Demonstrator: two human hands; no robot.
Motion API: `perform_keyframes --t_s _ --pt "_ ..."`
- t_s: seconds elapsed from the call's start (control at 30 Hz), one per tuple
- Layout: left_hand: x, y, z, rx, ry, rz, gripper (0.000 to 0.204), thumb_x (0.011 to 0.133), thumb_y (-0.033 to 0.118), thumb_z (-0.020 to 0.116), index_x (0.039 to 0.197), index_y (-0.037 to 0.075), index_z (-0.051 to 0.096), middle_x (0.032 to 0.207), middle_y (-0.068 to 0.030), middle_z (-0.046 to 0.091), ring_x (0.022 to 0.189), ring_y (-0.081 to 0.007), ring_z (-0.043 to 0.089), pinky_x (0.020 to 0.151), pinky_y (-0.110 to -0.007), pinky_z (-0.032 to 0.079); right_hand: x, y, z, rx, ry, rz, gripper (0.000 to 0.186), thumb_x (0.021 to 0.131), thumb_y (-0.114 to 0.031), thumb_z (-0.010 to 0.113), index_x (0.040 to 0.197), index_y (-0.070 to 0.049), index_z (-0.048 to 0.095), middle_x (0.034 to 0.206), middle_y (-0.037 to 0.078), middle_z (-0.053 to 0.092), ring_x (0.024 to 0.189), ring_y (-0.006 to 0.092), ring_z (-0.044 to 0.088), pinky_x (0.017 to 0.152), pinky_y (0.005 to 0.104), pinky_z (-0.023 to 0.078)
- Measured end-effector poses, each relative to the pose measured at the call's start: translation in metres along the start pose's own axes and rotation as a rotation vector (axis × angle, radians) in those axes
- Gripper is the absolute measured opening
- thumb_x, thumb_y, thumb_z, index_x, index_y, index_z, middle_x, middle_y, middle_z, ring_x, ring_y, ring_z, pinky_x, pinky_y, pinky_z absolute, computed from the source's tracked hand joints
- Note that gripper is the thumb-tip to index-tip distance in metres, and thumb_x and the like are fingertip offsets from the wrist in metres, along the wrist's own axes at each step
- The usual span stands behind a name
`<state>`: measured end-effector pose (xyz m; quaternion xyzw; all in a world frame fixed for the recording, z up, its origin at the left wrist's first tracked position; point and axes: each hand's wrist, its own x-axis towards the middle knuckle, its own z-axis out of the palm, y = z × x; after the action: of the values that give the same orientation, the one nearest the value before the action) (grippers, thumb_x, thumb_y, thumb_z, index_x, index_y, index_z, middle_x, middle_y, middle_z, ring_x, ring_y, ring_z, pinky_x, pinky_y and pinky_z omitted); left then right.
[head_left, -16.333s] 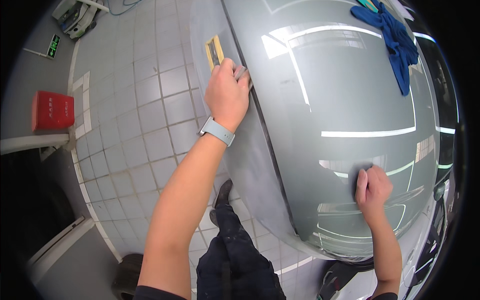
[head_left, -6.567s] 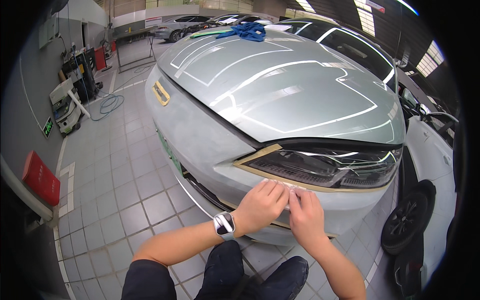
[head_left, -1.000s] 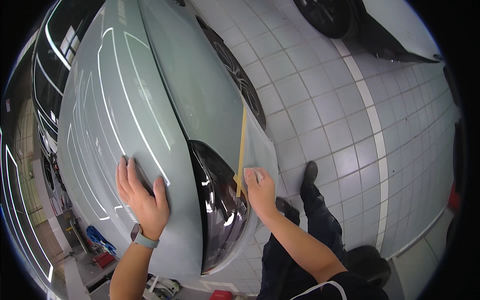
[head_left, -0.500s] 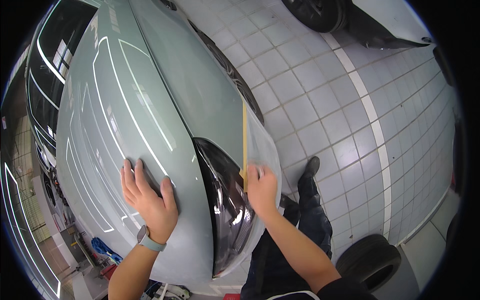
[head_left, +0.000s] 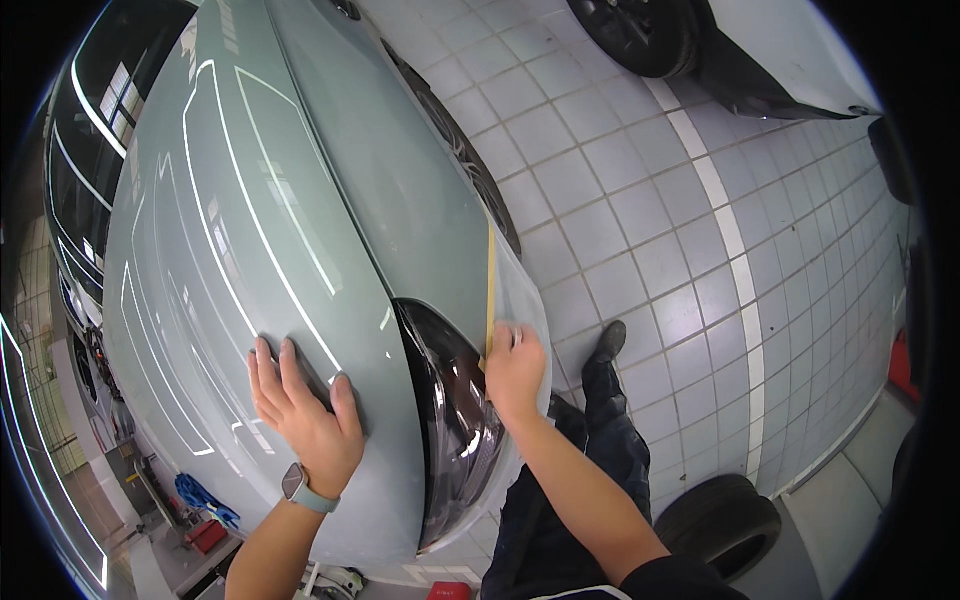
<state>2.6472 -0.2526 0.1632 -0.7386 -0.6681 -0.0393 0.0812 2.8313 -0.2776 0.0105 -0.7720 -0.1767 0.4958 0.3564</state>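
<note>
My left hand (head_left: 310,420) lies with spread fingers on the glossy grey-green hood (head_left: 250,300) of a car, and a watch (head_left: 303,488) is on that wrist. Right of it, my right hand (head_left: 517,375) is closed, fingers curled, at the corner of the dark headlight (head_left: 455,430). It touches the lower end of a yellow strip of masking tape (head_left: 491,275), which runs down the edge of the fender. Beyond the tape lies a whitish, film-like area (head_left: 520,295) on the bumper side. What the right fingers grip is hidden.
A white car's wheel (head_left: 640,35) stands at the far right. A loose tire (head_left: 720,525) lies on the tiled floor (head_left: 640,250) near my legs. At the lower left, a blue bundle (head_left: 207,498) and a red box (head_left: 207,537) sit by a bench.
The view has shifted slightly. My right hand has moved a little farther up along the tape and looks less blurred. My left hand stays in place on the hood.
</note>
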Motion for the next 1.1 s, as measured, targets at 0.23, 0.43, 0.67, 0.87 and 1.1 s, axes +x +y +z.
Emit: perform_keyframes --t_s 0.23,0.43,0.67,0.87,1.1 --pt "0.000 -0.003 0.000 0.034 -0.052 0.016 0.070 0.099 0.025 0.058 0.157 -0.007 0.035 0.168 -0.0322 0.027 0.154 -0.0525 0.025 0.123 -0.062 0.017 0.009 -0.010 0.003 -0.044 -0.010 0.048 0.028 0.104 -0.025 0.062 0.102 0.002 0.069 0.096 0.021 0.071 0.091 0.0404 0.069 0.082 0.0474 0.053" --pt "0.000 -0.005 0.000 0.009 -0.081 0.008 0.070 0.101 0.026 0.056 0.157 -0.009 0.033 0.167 -0.0343 0.026 0.154 -0.0535 0.024 0.124 -0.063 0.016 0.035 -0.043 0.006 0.015 0.076 -0.204 0.026 0.103 -0.021 0.064 0.101 0.005 0.067 0.091 0.023 0.072 0.086 0.0413 0.070 0.078 0.0466 0.052" --pt "0.002 -0.007 0.002 0.051 -0.113 -0.003 0.071 0.106 0.039 0.046 0.158 -0.008 0.032 0.168 -0.0341 0.024 0.155 -0.0525 0.023 0.124 -0.063 0.018 0.061 -0.026 0.023 0.030 0.023 -0.076 0.022 0.103 -0.019 0.064 0.102 0.003 0.067 0.092 0.020 0.071 0.091 0.0355 0.071 0.082 0.0429 0.054" --pt "-0.001 -0.007 0.001 0.057 -0.142 -0.024 0.073 0.107 0.040 0.045 0.158 -0.010 0.030 0.167 -0.0365 0.021 0.155 -0.0528 0.022 0.125 -0.062 0.018 0.078 -0.050 0.018 -0.032 -0.070 0.019 0.027 0.105 -0.026 0.062 0.102 0.001 0.065 0.097 0.021 0.068 0.092 0.0411 0.066 0.081 0.0472 0.052" --pt "-0.003 -0.006 0.001 0.034 -0.152 -0.054 0.076 0.108 0.044 0.043 0.158 -0.012 0.028 0.168 -0.0364 0.017 0.156 -0.0526 0.020 0.125 -0.062 0.017 0.119 -0.030 0.041 0.056 0.044 -0.233 0.029 0.102 -0.022 0.064 0.098 0.006 0.066 0.088 0.023 0.071 0.081 0.0397 0.067 0.076 0.0437 0.052"
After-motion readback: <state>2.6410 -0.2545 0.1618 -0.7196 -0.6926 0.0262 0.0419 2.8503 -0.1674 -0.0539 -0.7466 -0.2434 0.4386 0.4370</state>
